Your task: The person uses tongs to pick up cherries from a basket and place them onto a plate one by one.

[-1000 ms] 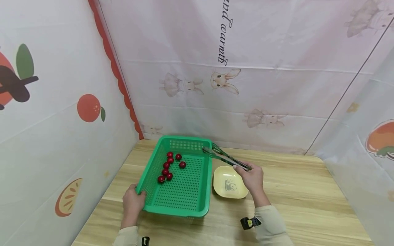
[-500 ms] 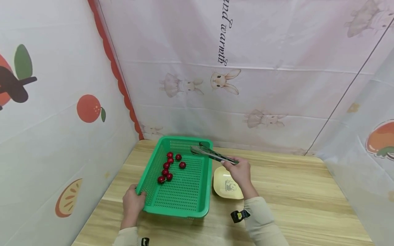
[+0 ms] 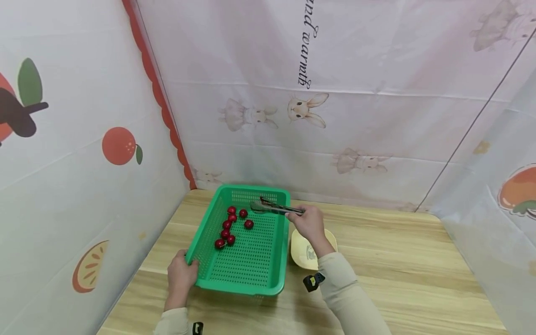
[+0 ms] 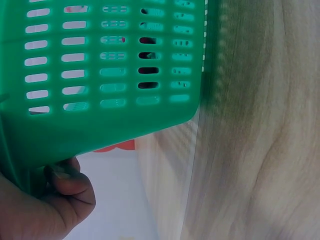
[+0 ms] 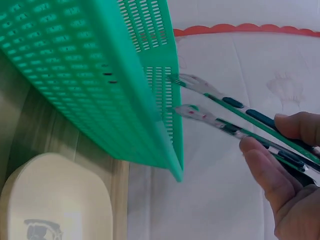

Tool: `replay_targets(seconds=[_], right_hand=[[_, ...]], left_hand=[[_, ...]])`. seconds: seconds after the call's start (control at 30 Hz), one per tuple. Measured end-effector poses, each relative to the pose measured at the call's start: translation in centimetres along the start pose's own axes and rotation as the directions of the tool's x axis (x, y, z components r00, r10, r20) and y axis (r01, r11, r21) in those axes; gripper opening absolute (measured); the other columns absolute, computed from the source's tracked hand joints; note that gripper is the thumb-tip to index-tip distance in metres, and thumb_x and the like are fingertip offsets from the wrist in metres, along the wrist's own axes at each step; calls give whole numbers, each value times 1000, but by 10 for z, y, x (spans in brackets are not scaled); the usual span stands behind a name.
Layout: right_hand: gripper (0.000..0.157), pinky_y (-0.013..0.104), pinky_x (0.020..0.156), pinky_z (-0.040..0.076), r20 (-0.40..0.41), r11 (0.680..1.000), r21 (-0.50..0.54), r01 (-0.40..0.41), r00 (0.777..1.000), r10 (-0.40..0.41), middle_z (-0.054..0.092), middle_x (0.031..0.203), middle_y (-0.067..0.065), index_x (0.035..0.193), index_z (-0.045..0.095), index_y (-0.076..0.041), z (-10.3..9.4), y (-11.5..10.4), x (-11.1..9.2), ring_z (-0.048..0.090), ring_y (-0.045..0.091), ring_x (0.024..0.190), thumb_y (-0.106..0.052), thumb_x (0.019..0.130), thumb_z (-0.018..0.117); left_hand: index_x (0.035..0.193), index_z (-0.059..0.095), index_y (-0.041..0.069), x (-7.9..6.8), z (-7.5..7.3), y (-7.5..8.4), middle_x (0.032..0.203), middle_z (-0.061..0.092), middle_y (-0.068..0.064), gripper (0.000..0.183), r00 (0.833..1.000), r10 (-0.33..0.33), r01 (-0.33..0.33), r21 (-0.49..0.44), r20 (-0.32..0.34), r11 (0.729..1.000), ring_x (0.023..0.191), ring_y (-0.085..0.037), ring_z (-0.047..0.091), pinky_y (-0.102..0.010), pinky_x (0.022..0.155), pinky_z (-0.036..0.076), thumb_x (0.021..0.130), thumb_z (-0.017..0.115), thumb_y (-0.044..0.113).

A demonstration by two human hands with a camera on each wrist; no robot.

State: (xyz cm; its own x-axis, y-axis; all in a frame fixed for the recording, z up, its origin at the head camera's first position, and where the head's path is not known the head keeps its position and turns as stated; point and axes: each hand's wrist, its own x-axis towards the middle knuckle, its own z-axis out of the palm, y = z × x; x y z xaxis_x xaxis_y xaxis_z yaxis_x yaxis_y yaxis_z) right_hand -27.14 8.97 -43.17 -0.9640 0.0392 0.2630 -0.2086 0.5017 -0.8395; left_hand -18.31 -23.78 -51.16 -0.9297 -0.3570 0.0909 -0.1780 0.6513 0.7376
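Tongs of shiny metal with dark grips (image 5: 230,128) are held in the right hand (image 3: 309,225), arms parted, above the green perforated plastic basket (image 3: 247,265), whose rim is gripped by the left hand (image 3: 181,275). Glossy round red fruits (image 3: 227,224) lie inside, untouched. Approach appears in hand; alignment of the tips around one fruit is probably required next. The smooth yellow rounded-square bowl (image 3: 300,246) is placed beside the basket on the wood-grained tabletop (image 3: 402,270).
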Motion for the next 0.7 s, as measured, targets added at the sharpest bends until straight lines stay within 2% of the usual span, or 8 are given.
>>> replay_targets(seconds=[0.23, 0.47, 0.57, 0.7], right_hand=[[11, 25, 42, 33, 19, 997, -76, 33, 999, -31, 58, 55, -1, 74, 69, -4, 15, -10, 10, 42, 12, 44, -14, 80, 70], [11, 24, 40, 37, 45, 989, -139, 57, 998, -51, 61, 57, 0, 77, 71, -2, 35, -16, 15, 44, 10, 41, -13, 77, 72], [11, 22, 37, 33, 60, 986, -155, 62, 997, -54, 58, 52, -2, 75, 71, -2, 45, -16, 17, 40, 7, 38, -12, 77, 72], [12, 20, 34, 28, 77, 979, -170, 110, 992, -98, 52, 44, -4, 75, 71, -1, 56, -13, 19, 33, 5, 34, -13, 77, 70]], left_hand=[[118, 46, -17, 1, -1, 2, 100, 55, -33, 36, 1000, 3, -3, 10, 16, 1000, 84, -41, 55, -51, 69, 47, 86, 53, -1], [117, 46, -17, 1, 0, 2, 99, 55, -33, 35, 1000, 9, -10, 10, 24, 1000, 83, -40, 55, -50, 68, 47, 86, 53, -1], [117, 47, -17, 2, 0, 2, 98, 56, -33, 35, 1000, 12, -12, 13, 21, 1000, 83, -40, 55, -51, 68, 47, 86, 53, -1], [117, 46, -17, 2, -1, 3, 97, 56, -33, 36, 1000, 10, -10, 11, 24, 1000, 83, -40, 55, -50, 68, 47, 85, 52, -2]])
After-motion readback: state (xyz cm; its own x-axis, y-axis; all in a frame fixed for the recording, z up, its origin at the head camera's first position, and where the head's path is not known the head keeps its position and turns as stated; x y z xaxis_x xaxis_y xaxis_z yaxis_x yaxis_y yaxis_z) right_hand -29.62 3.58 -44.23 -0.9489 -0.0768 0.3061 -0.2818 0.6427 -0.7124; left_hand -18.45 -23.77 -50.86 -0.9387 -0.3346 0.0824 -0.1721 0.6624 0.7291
